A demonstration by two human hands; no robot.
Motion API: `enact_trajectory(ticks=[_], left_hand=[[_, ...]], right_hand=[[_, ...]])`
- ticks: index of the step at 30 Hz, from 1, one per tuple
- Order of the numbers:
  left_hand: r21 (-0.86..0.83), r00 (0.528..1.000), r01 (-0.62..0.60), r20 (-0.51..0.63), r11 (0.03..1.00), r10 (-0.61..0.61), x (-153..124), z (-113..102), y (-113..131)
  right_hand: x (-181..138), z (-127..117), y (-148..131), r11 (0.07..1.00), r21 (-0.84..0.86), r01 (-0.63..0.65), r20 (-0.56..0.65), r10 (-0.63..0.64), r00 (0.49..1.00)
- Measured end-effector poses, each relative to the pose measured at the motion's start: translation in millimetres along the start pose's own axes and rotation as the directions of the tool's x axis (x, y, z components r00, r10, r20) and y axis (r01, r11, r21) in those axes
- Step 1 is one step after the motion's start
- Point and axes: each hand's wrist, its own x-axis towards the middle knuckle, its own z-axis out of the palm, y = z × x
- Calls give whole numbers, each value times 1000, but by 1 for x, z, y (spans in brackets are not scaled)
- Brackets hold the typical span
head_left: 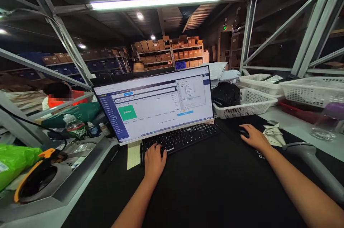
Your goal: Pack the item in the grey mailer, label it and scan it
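Note:
My left hand (154, 160) rests on the left end of a black keyboard (185, 136), fingers curled down onto the keys. My right hand (254, 136) lies over a black mouse (243, 132) on the black desk mat (204, 185), palm covering most of it. Behind the keyboard a tilted monitor (157, 102) shows a software window with a green square. A pale paper slip (133, 154) lies just left of my left hand.
White perforated baskets (249, 108) stand at the right, one holding a black bag (225, 94). A grey handheld scanner (309, 158) and crumpled paper (272, 133) lie near my right arm. Left: a bottle (75, 126), green bag (14, 161), orange tape dispenser (37, 177). People sit behind the screen.

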Motion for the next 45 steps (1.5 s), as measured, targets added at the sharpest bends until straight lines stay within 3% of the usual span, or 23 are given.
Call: enact_trajectory(ticks=[15, 45], left_hand=[[-83, 998, -52, 27, 995, 54, 1, -3, 3], [-100, 997, -59, 44, 993, 63, 1, -3, 2]], right_hand=[[-4, -1, -1, 1000, 0, 16, -44, -16, 999], [-4, -1, 0, 1000, -8, 5, 4, -5, 1000]])
